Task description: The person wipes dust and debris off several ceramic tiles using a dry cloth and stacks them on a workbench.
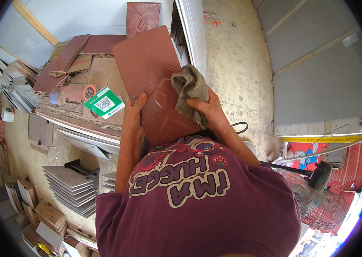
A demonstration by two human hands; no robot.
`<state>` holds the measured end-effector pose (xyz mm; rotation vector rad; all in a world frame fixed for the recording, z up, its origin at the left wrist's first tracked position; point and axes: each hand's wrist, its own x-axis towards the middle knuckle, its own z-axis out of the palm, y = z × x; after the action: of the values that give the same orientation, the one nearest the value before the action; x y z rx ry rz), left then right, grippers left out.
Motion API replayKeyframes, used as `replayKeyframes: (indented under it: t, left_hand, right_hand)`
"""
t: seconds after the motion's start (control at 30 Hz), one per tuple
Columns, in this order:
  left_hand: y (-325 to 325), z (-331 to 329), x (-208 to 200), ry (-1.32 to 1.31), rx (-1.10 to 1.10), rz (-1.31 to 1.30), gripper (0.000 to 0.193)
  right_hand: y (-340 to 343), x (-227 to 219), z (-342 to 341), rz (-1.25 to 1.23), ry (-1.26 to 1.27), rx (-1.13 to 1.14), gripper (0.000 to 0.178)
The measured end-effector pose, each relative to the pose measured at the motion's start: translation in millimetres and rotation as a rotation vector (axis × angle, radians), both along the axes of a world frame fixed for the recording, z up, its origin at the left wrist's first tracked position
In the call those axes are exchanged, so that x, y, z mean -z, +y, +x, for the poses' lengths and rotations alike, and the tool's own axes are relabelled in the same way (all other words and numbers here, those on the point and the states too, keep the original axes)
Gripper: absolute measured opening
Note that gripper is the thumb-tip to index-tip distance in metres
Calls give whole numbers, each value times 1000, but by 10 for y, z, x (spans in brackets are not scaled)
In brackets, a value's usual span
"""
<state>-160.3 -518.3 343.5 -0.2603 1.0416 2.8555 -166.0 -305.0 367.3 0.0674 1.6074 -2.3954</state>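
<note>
A reddish-brown tile [136,55] with an embossed pattern is held up before my chest. My left hand [136,109] grips its left edge, the thumb lying on the patterned face. At its right edge my right hand [211,109] is closed on a crumpled grey-brown cloth [189,88], which lies against the tile's face; the fingers behind the tile are hidden. Another patterned reddish tile [143,17] stands upright against the wall just beyond.
Cardboard-covered stacks [104,70] lie left of the tile, bearing a green and white code card [104,103] and a roll of orange tape [89,92]. Grey tiles [69,182] sit in a rack at lower left. A wire-caged fan [318,197] stands at lower right.
</note>
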Motion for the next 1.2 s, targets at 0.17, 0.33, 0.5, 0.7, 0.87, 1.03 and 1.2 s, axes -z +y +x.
replayKeyframes:
  t: [0.17, 0.33, 0.5, 0.7, 0.87, 1.03, 1.2]
  left_hand:
    - [-29, 39, 137, 19, 97, -61, 33]
    - [63, 60, 79, 37, 155, -69, 32]
    - [61, 84, 108, 44, 133, -49, 31]
    - [-8, 61, 204, 11, 51, -58, 29]
    - [12, 27, 88, 3, -26, -21, 29]
    - [19, 15, 119, 15, -37, -6, 33]
    - [104, 42, 104, -1, 55, 51, 44]
  right_hand:
    - [33, -163, -329, 59, 163, 81, 56]
    - [30, -438, -626, 264, 402, 129, 54]
    - [-30, -453, -573, 807, 827, 175, 62]
    - [-11, -390, -287, 941, 881, 46, 65]
    - [125, -471, -185, 991, 901, -84, 63]
    - [126, -680, -157, 962, 964, -35, 65]
    - [-9, -787, -301, 1012, 1099, 125, 64]
